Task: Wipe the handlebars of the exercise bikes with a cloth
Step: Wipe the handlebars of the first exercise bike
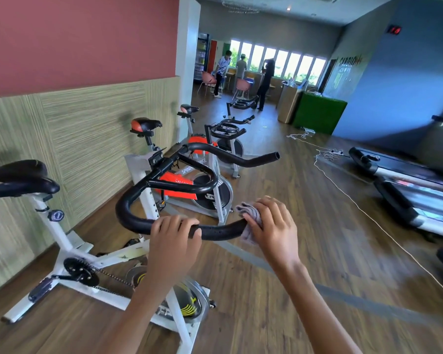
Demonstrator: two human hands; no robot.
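The nearest exercise bike has a white frame [62,241] and black curved handlebars [220,232]. My left hand [174,233] grips the near bar from above, fingers curled over it. My right hand [271,223] holds a grey cloth [251,213] wrapped round the free tip of that same bar. The handlebar's far arm [256,160] sticks out to the right, untouched. Further along the wall stand a second bike with orange panels [179,180] and a third bike [230,129] with black handlebars.
A wood-panelled wall runs along the left. Treadmills [414,190] line the right side. White cables [368,213] trail across the wooden floor between them and the bikes. Three people stand far back by the windows, near pink chairs and a green counter [317,113].
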